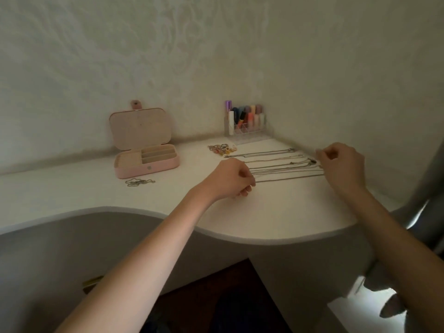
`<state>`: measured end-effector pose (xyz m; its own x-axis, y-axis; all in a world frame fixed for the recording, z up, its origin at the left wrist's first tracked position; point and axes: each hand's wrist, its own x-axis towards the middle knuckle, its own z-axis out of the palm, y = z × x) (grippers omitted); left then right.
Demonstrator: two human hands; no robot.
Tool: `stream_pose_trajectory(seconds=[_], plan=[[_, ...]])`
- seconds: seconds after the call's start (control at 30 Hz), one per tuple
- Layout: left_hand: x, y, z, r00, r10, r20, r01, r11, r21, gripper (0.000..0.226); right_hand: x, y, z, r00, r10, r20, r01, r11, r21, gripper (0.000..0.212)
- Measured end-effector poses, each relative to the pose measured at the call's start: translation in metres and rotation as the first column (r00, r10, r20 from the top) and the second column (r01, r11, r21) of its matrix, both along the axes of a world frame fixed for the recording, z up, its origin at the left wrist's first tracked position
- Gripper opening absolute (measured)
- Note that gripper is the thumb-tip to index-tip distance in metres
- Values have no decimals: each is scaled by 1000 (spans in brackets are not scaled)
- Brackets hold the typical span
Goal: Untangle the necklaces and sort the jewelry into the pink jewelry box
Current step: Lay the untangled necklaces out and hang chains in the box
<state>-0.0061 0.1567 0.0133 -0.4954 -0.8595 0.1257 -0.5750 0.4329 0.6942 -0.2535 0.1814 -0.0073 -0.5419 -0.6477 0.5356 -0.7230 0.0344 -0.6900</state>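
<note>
Several thin silver necklaces (283,164) lie stretched in near-parallel lines across the white table (276,217). My left hand (230,180) pinches the left end of the nearest chain, fingers curled. My right hand (341,164) pinches the right ends, near a small dark pendant (312,161). The pink jewelry box (146,162) stands open at the back left, its lid upright and its compartments showing. A small chain in a heap (140,182) lies just in front of the box. A cluster of rings and small colourful pieces (222,149) sits behind the necklaces.
A clear organiser with lipsticks and tubes (247,123) stands against the wall at the back. The table's front edge curves inward below my arms. A grey object fills the right edge of the view.
</note>
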Motion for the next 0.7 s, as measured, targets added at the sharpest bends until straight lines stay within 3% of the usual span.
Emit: stream_pose_trajectory(seconds=[0.1,0.23,0.7], plan=[[-17,3,-10,1000,14,8,-13,985,-172,16,-17,9,-12,992,-42,-119,59,988,144,19],[-33,10,-23,999,37,23,-26,938,-346,20,-29,11,-27,975,-72,-209,119,968,219,19],[-39,9,-33,992,49,119,5,907,-421,22,-38,-2,-29,902,-130,-412,253,933,258,10]])
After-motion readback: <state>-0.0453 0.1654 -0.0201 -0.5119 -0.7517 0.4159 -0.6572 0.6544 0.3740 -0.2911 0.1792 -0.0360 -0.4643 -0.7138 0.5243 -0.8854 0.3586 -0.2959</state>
